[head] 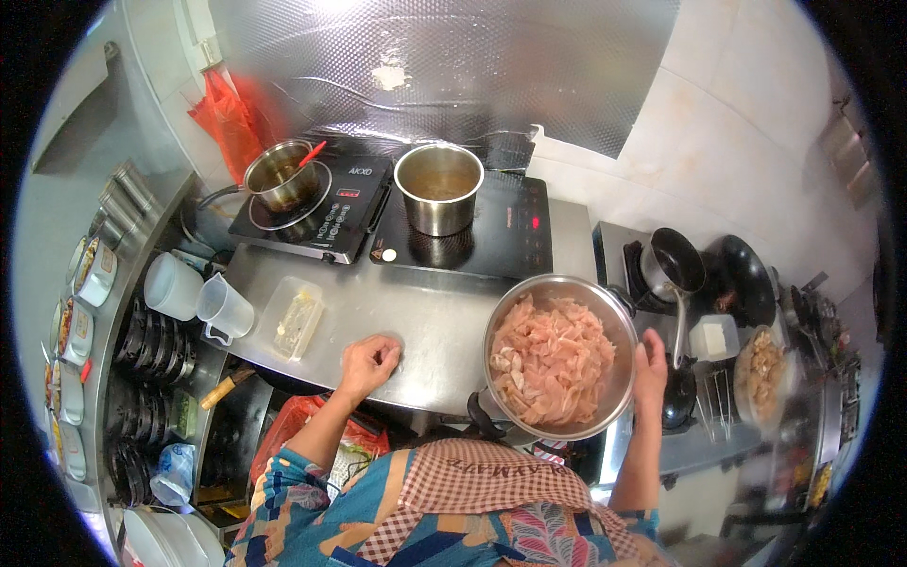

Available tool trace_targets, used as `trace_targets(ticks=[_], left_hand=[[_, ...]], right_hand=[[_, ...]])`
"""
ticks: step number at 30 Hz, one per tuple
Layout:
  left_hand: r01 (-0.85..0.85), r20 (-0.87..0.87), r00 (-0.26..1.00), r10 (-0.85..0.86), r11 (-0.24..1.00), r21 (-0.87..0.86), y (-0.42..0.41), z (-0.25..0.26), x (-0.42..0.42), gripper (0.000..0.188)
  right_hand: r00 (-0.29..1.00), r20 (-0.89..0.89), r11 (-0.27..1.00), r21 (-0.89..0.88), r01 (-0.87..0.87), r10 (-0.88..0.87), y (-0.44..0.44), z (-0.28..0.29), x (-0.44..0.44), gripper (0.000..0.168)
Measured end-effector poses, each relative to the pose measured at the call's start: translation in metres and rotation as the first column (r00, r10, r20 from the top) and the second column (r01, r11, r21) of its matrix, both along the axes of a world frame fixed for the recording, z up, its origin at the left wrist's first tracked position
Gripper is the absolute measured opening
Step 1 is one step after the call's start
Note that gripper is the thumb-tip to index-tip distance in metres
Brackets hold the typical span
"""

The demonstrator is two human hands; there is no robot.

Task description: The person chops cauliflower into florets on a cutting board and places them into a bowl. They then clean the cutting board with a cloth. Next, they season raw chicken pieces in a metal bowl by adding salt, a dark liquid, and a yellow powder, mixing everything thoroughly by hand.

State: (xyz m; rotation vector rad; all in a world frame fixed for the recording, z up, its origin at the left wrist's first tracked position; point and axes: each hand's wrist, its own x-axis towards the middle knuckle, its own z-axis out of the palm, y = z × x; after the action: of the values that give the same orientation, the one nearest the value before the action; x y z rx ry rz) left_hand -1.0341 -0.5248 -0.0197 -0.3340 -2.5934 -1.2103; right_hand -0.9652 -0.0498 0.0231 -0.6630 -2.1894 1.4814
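My left hand (372, 363) lies at the front of the steel counter (432, 340), its fingers curled in, with nothing visible in them. To its left is a clear plastic tub (292, 319) with some pale residue inside. A wide steel pot (625, 368) with black side handles sits at the counter's right front. Thin slices of raw pale-pink meat (556, 361) fill it, with a few whitish pieces at the left. My right hand (650, 365) is open beside the pot's right wall, fingers pointing up; whether it touches the pot is unclear.
Behind, a tall steel pot (439, 202) of liquid stands on an induction cooker (510, 241). A saucepan (283, 181) with a red-handled utensil is on another cooker (312, 220). A plastic jug (225, 308) stands left; a small pan (672, 262) and wok (740, 280) are right.
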Motion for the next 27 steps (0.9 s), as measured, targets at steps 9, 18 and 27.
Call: trace_targets(ticks=[9, 18, 27], left_hand=[[0.012, 0.05, 0.999, -0.017, 0.995, 0.096, -0.002, 0.002, 0.0, 0.008], [0.006, 0.043, 0.999, -0.011, 0.992, 0.122, -0.004, 0.001, -0.002, 0.004], [0.011, 0.068, 0.998, -0.018, 0.995, 0.102, -0.005, 0.009, -0.001, 0.005]], right_hand=[[0.929, 0.029, 0.778, 0.538, -0.325, 0.368, -0.026, 0.072, -0.108, 0.041], [0.846, 0.063, 0.597, 0.681, -0.424, 0.529, -0.045, 0.049, -0.208, 0.033], [0.851, 0.416, 0.534, 0.662, -0.526, 0.322, 0.02, 0.001, -0.25, 0.026]])
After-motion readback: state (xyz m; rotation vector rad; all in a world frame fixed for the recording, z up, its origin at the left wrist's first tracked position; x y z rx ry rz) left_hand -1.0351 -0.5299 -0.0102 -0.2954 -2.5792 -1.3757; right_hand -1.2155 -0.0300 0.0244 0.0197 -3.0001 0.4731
